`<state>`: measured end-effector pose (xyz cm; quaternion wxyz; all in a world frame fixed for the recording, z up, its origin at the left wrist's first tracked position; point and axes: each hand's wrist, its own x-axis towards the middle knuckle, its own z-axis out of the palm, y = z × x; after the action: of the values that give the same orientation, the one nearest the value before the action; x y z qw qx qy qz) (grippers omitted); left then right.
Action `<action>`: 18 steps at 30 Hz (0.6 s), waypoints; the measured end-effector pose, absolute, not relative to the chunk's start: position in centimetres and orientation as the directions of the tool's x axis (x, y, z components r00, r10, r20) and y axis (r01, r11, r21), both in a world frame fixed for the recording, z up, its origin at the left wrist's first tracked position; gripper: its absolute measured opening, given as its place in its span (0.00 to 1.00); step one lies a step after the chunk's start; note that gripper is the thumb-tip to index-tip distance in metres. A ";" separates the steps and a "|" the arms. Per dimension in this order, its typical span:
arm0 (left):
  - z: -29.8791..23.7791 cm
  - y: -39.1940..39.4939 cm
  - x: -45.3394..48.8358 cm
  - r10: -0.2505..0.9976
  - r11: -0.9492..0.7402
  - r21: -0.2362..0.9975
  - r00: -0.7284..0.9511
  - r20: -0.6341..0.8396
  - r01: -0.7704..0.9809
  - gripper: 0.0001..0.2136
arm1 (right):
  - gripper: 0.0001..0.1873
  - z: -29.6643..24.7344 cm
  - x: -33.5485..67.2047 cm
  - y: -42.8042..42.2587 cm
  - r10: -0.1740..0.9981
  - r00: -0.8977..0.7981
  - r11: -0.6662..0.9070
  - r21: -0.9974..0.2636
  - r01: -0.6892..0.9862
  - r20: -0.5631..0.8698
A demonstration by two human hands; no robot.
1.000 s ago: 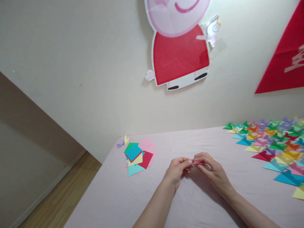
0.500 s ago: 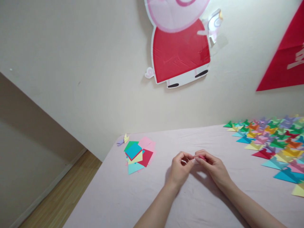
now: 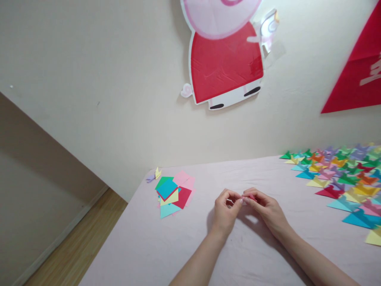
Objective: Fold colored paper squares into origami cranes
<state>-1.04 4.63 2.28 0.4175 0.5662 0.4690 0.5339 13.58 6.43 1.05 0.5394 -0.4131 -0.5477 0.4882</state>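
Observation:
My left hand (image 3: 225, 210) and my right hand (image 3: 267, 209) meet fingertip to fingertip over the pale pink table (image 3: 256, 254). Between them they pinch a small folded piece of red paper (image 3: 249, 197), mostly hidden by the fingers. Both hands have their fingers curled closed around it. A loose stack of coloured paper squares (image 3: 173, 192) lies to the left of my left hand, a short way off.
Several folded coloured paper shapes (image 3: 342, 178) cover the table's right side. Two small folded pieces (image 3: 155, 175) sit at the far left corner. A cartoon pig cut-out (image 3: 226, 59) and a red banner (image 3: 357, 75) hang on the wall. Wooden floor (image 3: 77, 246) shows at left.
Both hands have drawn closer together and shifted slightly away from me. The red paper shows less between the fingers than a second ago.

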 end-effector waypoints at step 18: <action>1.9 4.0 -0.2 0.963 -0.265 0.959 -0.022 0.269 0.104 0.03 | 0.16 0.3 13.1 6.3 0.988 -0.154 -0.034 -0.941 -0.335 0.019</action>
<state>-0.19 3.97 1.92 0.3931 0.5782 0.4615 0.5461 13.13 6.32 0.33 0.5357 -0.3686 -0.4425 0.6175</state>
